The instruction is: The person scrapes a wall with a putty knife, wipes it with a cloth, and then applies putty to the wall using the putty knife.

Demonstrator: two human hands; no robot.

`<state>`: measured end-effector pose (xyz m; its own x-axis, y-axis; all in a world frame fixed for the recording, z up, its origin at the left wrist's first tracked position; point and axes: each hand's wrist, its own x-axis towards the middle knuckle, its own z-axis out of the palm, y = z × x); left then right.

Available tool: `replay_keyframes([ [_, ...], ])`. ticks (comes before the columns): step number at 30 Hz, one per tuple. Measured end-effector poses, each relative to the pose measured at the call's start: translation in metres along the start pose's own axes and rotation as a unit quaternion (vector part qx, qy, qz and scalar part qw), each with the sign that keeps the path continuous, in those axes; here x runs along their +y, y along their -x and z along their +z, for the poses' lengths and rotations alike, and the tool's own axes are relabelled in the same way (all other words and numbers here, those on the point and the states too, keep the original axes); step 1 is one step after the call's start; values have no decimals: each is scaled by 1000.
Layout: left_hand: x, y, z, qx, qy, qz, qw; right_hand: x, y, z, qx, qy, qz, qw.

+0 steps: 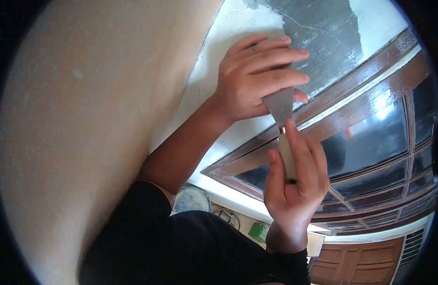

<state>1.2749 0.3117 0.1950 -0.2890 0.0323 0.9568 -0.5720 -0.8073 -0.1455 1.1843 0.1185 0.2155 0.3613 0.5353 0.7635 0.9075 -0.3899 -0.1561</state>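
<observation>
My right hand (302, 173) is closed around the pale handle of a putty knife (288, 152), its index finger stretched along the handle toward the blade. The metal blade (281, 107) widens upward and passes under the fingers of my left hand (257, 76). Those fingers lie long across the front of the blade, slightly apart, while the thumb tip shows past the blade's right edge, so the blade sits between thumb and fingers. The blade's far edge is mostly hidden by the fingers. Behind the hands is a white wall (238, 28) with a grey patch (323, 38) crossed by a thin crack.
A brown wooden frame (366, 78) with glass panes (371, 142) runs diagonally at the right. A beige wall surface (86, 118) fills the left. Below are a bucket (191, 199), a cable (228, 217), a green object (260, 232) and brown wooden doors (361, 261).
</observation>
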Motion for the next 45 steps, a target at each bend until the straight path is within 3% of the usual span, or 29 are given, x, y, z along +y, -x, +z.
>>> replay_keyframes([
  [22,0,-5,-2,-9,0,-9,1000,2,-7,1,-39,-14,12,999],
  [38,0,-1,-2,-13,18,-11,1000,8,1,11,-16,1,-42,999],
  [45,1,-2,-2,-20,15,-9,1000,9,1,11,-11,-11,-24,1000],
])
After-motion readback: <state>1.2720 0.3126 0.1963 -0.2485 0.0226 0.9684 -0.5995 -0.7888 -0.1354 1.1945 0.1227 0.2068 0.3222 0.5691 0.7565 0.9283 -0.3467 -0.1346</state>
